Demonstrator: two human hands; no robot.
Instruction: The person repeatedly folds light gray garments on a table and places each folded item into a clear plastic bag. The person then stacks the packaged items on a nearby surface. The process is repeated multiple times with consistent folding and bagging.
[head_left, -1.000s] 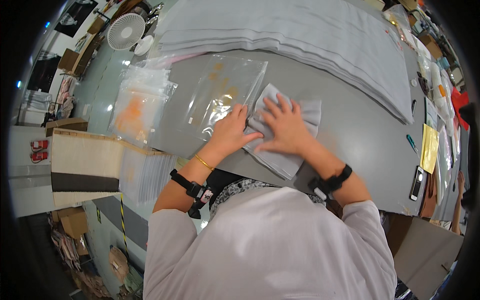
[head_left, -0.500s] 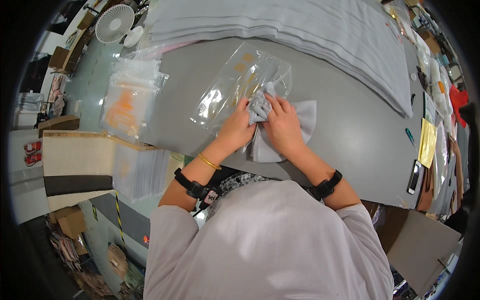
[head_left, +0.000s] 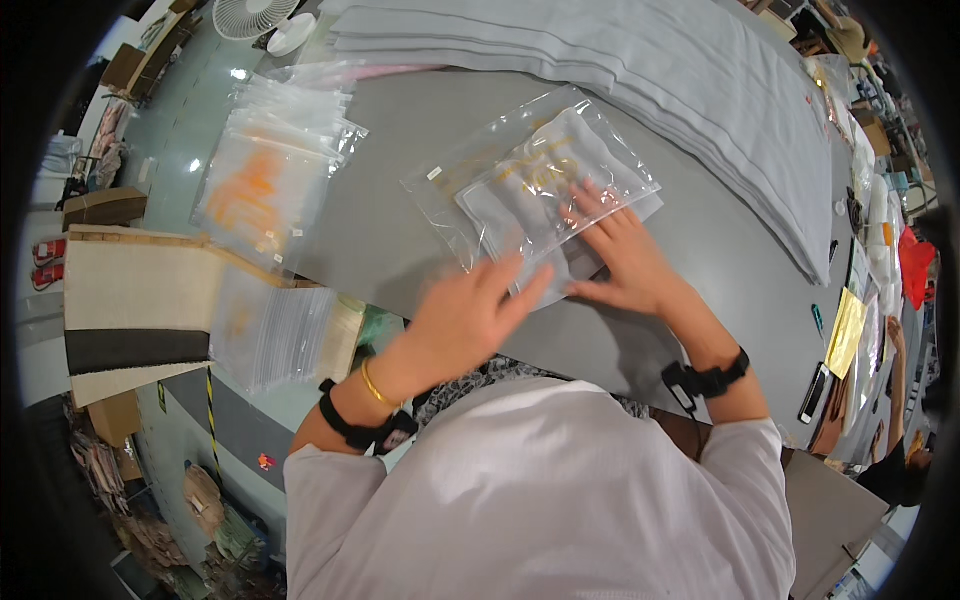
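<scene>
A clear plastic bag (head_left: pixel 440 185) lies tilted on the grey table, with a folded light grey cloth (head_left: pixel 545 150) mostly inside it. Part of the cloth sticks out past the bag's near edge. My right hand (head_left: pixel 630 260) is spread flat over that edge, fingertips on the cloth; whether they are under or over the plastic I cannot tell. Smeared by motion, my left hand (head_left: pixel 460 315) is just off the near left corner of the bag, fingers stretched out and holding nothing that I can see.
Large grey cloth sheets (head_left: pixel 600 50) are stacked along the table's far side. Clear bags with orange print (head_left: pixel 260 190) lie at the left, above an open carton (head_left: pixel 140 290) holding more bags (head_left: pixel 270 335). A phone (head_left: pixel 815 393) and a teal cutter (head_left: pixel 817 318) are at the right.
The bunched cloth that both hands gripped now lies flattened inside the bag. My left hand has drawn back toward me; the right has opened and moved right.
</scene>
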